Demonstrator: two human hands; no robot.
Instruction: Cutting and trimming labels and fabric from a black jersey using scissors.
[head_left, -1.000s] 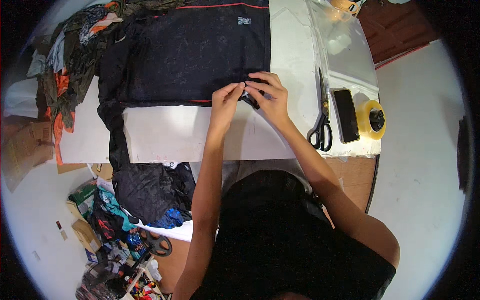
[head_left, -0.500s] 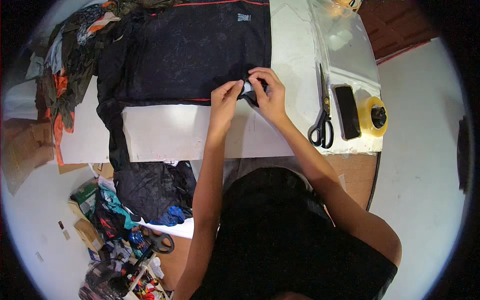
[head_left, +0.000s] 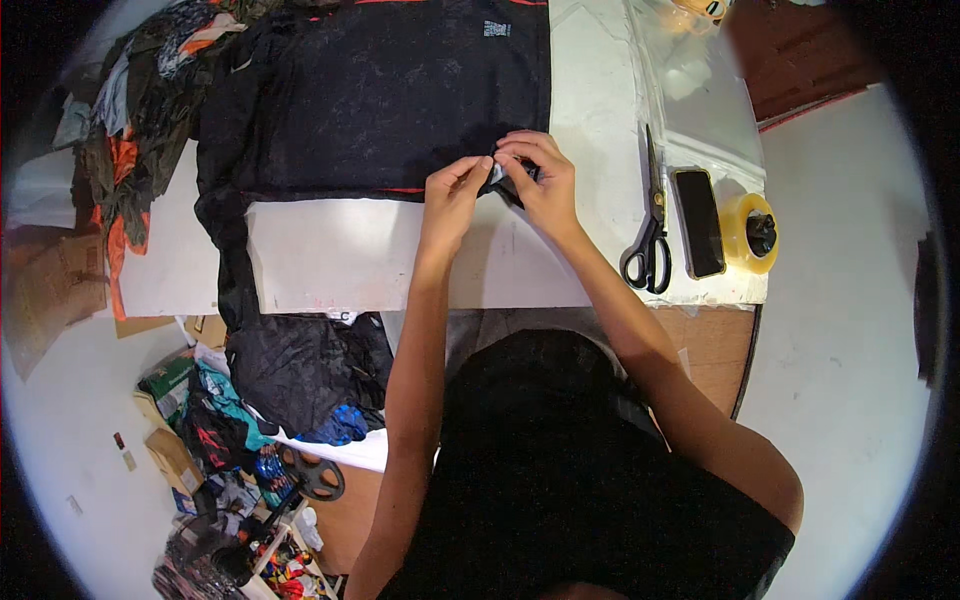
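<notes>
A black garment (head_left: 390, 110) with red piping and a small pale print near its far right lies flat on the white table. Its near right corner is gathered up between my two hands. My left hand (head_left: 455, 205) pinches the cloth there with thumb and forefinger. Close beside it, my right hand (head_left: 545, 185) pinches the same corner, the fingers curled over it. A small whitish label or patch (head_left: 496, 174) shows between the fingertips, partly hidden. One black sleeve hangs over the table's near edge at the left.
Black-handled scissors (head_left: 652, 225), a phone (head_left: 698, 222) and a roll of clear yellowish tape (head_left: 748, 232) lie on the table (head_left: 590, 90) at the right, with clear plastic (head_left: 690, 100) behind. Heaped dark and orange cloth (head_left: 140, 130) sits at the left. Below are dark clothes (head_left: 305, 370) and a crowded shelf.
Both hands stay pinched at the garment's corner, with small shifts of the fingers. Less of the whitish piece shows now. The whole view has shifted slightly.
</notes>
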